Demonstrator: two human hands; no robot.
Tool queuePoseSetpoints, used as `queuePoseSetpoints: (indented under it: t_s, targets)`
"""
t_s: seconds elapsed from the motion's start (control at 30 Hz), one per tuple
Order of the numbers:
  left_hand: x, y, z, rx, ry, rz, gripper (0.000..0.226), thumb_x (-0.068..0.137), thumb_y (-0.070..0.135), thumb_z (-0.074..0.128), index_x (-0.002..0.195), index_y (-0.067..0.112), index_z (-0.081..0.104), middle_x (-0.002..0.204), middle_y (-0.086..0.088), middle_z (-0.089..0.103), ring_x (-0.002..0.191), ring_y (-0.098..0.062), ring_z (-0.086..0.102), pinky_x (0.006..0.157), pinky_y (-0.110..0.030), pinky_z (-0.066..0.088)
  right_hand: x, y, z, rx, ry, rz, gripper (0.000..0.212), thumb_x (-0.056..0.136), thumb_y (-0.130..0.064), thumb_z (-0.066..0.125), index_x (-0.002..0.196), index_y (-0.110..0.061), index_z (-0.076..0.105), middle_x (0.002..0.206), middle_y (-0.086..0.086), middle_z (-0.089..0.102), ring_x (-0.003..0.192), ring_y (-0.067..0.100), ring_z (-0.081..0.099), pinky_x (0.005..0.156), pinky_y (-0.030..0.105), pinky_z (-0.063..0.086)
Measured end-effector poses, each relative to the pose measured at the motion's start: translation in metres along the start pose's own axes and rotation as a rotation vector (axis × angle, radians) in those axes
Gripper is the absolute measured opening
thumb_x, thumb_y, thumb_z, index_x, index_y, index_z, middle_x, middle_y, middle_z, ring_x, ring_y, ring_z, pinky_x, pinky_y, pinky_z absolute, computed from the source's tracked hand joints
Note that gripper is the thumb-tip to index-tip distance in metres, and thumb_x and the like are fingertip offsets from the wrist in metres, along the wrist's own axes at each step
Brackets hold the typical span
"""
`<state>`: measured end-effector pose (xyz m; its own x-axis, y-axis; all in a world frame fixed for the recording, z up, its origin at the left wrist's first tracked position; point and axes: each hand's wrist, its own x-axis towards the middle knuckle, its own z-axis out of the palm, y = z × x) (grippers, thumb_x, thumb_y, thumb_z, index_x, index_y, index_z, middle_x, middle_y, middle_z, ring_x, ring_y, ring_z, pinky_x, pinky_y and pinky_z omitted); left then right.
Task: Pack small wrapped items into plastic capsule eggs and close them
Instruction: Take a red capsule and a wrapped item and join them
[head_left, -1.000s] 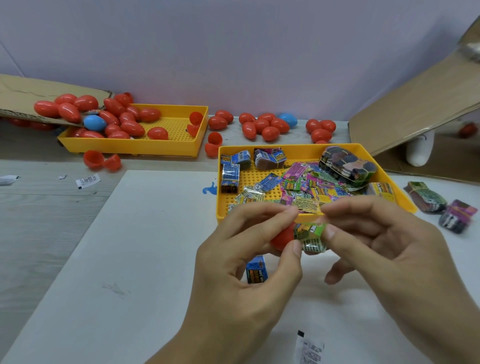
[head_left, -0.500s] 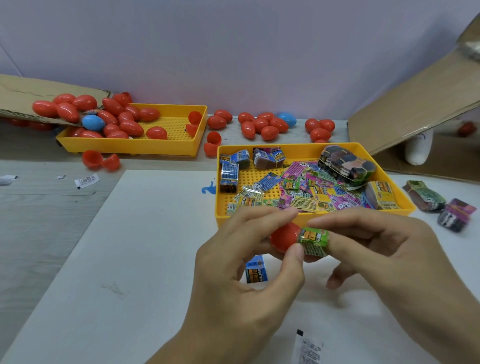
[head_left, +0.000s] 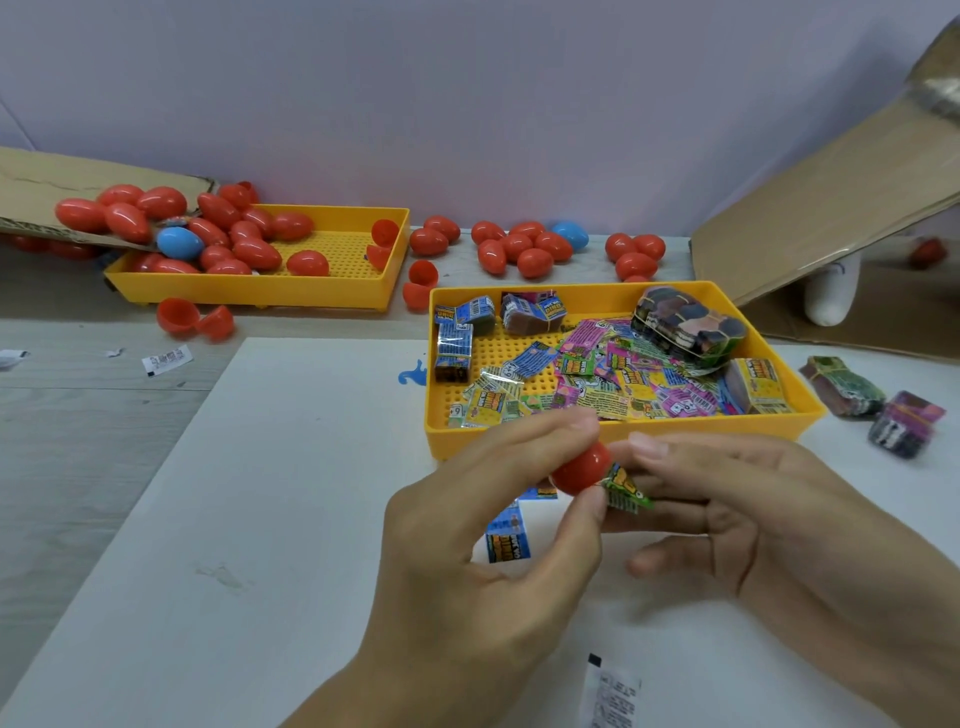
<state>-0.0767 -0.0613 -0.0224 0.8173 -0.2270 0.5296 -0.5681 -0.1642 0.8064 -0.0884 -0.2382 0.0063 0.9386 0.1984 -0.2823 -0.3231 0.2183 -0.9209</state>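
The left hand (head_left: 483, 530) pinches a red capsule half (head_left: 579, 467) between thumb and curled fingers, the right hand (head_left: 753, 509) presses a green wrapped item (head_left: 626, 488) at its opening, above the white board (head_left: 270, 493), near the yellow tray (head_left: 613, 431).

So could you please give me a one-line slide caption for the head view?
Left hand holds a red egg half while the right hand pushes a green packet into it.
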Motion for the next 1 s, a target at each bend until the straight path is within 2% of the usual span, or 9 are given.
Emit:
queuePoseSetpoints:
  t_s: [0.13, 0.27, 0.37, 0.47, 0.53, 0.6, 0.73, 0.87, 1.0]
  targets:
    - [0.000, -0.003, 0.001, -0.009, -0.008, -0.045, 0.037, 0.082, 0.025, 0.073, 0.117, 0.021, 0.064, 0.123, 0.009, 0.067, 0.119, -0.002, 0.060, 0.097, -0.031, 0.052, 0.001, 0.002, -0.002, 0.019, 0.019, 0.014, 0.029, 0.066, -0.018, 0.082, 0.093, -0.005, 0.079, 0.101, 0.020, 0.075, 0.087, 0.031, 0.075, 0.055, 0.027, 0.058]
    - [0.002, -0.004, -0.003, -0.081, -0.082, -0.123, 0.042, 0.082, 0.030, 0.073, 0.122, 0.032, 0.061, 0.127, 0.010, 0.066, 0.122, -0.006, 0.059, 0.099, -0.032, 0.052, 0.002, 0.003, -0.002, 0.107, -0.026, 0.052, 0.034, 0.068, -0.017, 0.083, 0.099, -0.004, 0.078, 0.103, 0.020, 0.074, 0.089, 0.029, 0.075, 0.058, 0.026, 0.059]
    - [0.003, -0.009, -0.004, -0.030, -0.152, -0.064, 0.046, 0.087, 0.020, 0.068, 0.130, 0.030, 0.061, 0.133, 0.003, 0.064, 0.124, -0.010, 0.057, 0.097, -0.037, 0.052, 0.002, 0.004, -0.003, 0.164, -0.042, 0.086, 0.044, 0.060, -0.024, 0.081, 0.100, -0.004, 0.078, 0.103, 0.021, 0.074, 0.092, 0.031, 0.075, 0.058, 0.024, 0.059]
    - [-0.003, -0.008, 0.001, -0.140, 0.000, -0.161, 0.036, 0.087, 0.037, 0.065, 0.122, 0.038, 0.068, 0.120, 0.013, 0.070, 0.116, -0.010, 0.064, 0.092, -0.039, 0.056, 0.002, 0.005, 0.000, 0.189, -0.052, 0.081, 0.042, 0.066, -0.023, 0.081, 0.105, -0.007, 0.077, 0.107, 0.019, 0.074, 0.095, 0.032, 0.074, 0.058, 0.024, 0.059]
    - [-0.006, -0.006, 0.004, -0.184, 0.053, -0.161, 0.034, 0.087, 0.035, 0.066, 0.120, 0.038, 0.068, 0.115, 0.013, 0.072, 0.110, -0.011, 0.068, 0.091, -0.032, 0.056, 0.002, 0.006, 0.000, 0.159, -0.027, 0.047, 0.036, 0.072, -0.024, 0.078, 0.104, -0.008, 0.077, 0.106, 0.019, 0.074, 0.095, 0.032, 0.074, 0.058, 0.027, 0.059]
    - [-0.005, -0.005, 0.003, -0.215, 0.088, -0.143, 0.033, 0.087, 0.030, 0.067, 0.120, 0.035, 0.068, 0.114, 0.011, 0.073, 0.108, -0.012, 0.069, 0.090, -0.027, 0.055, 0.001, 0.005, 0.002, 0.094, 0.028, -0.039, 0.038, 0.071, -0.034, 0.078, 0.101, -0.011, 0.078, 0.103, 0.018, 0.075, 0.094, 0.029, 0.073, 0.057, 0.031, 0.059]
    - [-0.002, -0.003, 0.003, -0.304, 0.152, -0.161, 0.031, 0.084, 0.027, 0.068, 0.114, 0.027, 0.073, 0.109, 0.004, 0.074, 0.101, -0.014, 0.072, 0.083, -0.023, 0.057, -0.005, 0.004, 0.004, -0.293, 0.143, -0.474, 0.050, 0.066, -0.060, 0.078, 0.104, -0.028, 0.077, 0.099, 0.002, 0.077, 0.089, 0.015, 0.073, 0.062, 0.027, 0.058]
    - [0.000, 0.000, 0.002, -0.359, 0.190, -0.208, 0.026, 0.080, 0.028, 0.070, 0.105, 0.026, 0.076, 0.101, 0.002, 0.076, 0.085, -0.016, 0.074, 0.072, -0.022, 0.059, -0.008, 0.012, 0.008, -0.562, 0.195, -0.709, 0.021, 0.079, -0.035, 0.074, 0.100, -0.035, 0.075, 0.096, -0.007, 0.075, 0.088, 0.014, 0.072, 0.065, 0.024, 0.057]
    - [0.000, -0.001, 0.002, -0.387, 0.167, -0.237, 0.023, 0.081, 0.023, 0.077, 0.104, 0.022, 0.077, 0.096, -0.001, 0.076, 0.083, -0.020, 0.074, 0.069, -0.022, 0.059, -0.007, 0.009, 0.009, -0.399, 0.221, -0.604, 0.018, 0.071, -0.017, 0.074, 0.082, -0.030, 0.079, 0.074, -0.003, 0.074, 0.064, 0.009, 0.068, 0.054, 0.021, 0.054]
